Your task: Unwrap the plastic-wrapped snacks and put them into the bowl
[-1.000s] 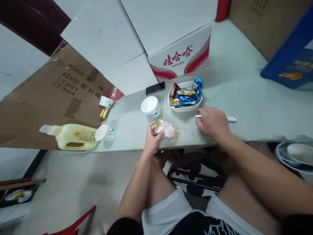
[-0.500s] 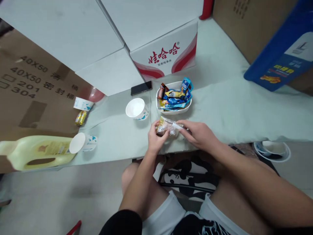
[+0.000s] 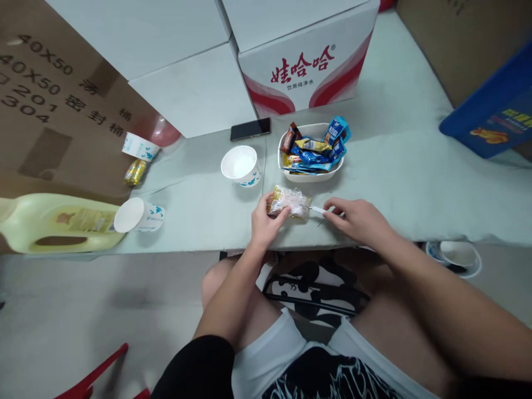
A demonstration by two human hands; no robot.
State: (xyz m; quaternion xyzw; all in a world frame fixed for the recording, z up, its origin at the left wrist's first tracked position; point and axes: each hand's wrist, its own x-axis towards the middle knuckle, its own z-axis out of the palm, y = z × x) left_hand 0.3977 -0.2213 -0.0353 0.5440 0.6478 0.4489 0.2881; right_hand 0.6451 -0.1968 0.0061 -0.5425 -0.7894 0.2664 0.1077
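Since half a second ago the right hand (image 3: 358,219) has drawn back to the right, off the packet (image 3: 290,201), and the tool (image 3: 318,209) now shows between the two. A second ago that hand lay flat over the tool, well apart from the packet.

Now the packet lies on the table (image 3: 394,183) near its front edge, just in front of the bowl (image 3: 310,178). It is clear-wrapped, with something pale and yellow inside. The left hand (image 3: 266,220) grips its left end, thumb on top and fingers curled under and around it. The right hand is closed on the tool's white handle, fingers bent in, knuckles up. The thin tip points left and reaches the packet's right end; I cannot tell whether it has gone into the wrap.

The bowl is white and heaped with wrapped snacks (image 3: 312,153), mostly blue, some yellow and brown. Left of it a cup (image 3: 241,165) stands upright. A phone (image 3: 250,128) lies flat behind the cup, at the foot of a box (image 3: 305,72) with red print. Far left, a second cup (image 3: 139,215) lies on its side, its mouth against a yellow jug (image 3: 58,223), also on its side. Both forearms cross the person's lap to reach the table.
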